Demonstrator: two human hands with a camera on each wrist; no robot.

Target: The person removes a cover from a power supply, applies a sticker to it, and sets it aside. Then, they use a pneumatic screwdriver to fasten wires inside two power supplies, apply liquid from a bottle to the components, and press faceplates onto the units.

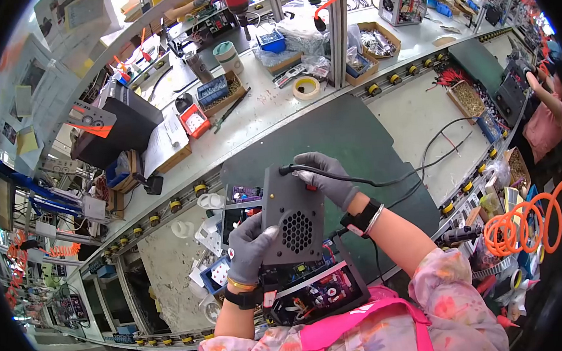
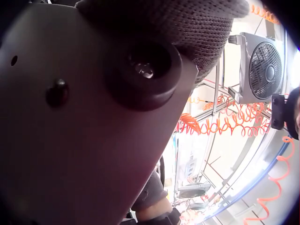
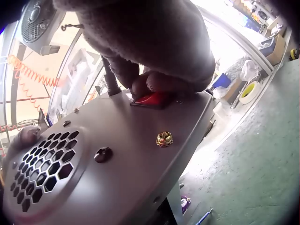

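A dark grey metal panel point(image 1: 291, 204) with a honeycomb vent is held up between both gloved hands. The left hand point(image 1: 249, 248) grips its lower left edge, thumb on the face beside the vent. At the top, the right hand point(image 1: 325, 180) has its fingers over the panel's upper edge, by a black cable point(image 1: 353, 179) that enters there. In the right wrist view those fingers rest at a red switch point(image 3: 153, 99), near a brass terminal point(image 3: 164, 139). Below the panel, an opened case with circuit boards point(image 1: 328, 292) sits against the person's front.
A green mat point(image 1: 330, 139) lies on the bench under the hands. Roller rails run along both sides. Behind stand a tape roll point(image 1: 306, 87), bins of small parts point(image 1: 218, 92) and a metal post. An orange coiled hose point(image 1: 519, 224) hangs at right; another person point(image 1: 547, 118) works far right.
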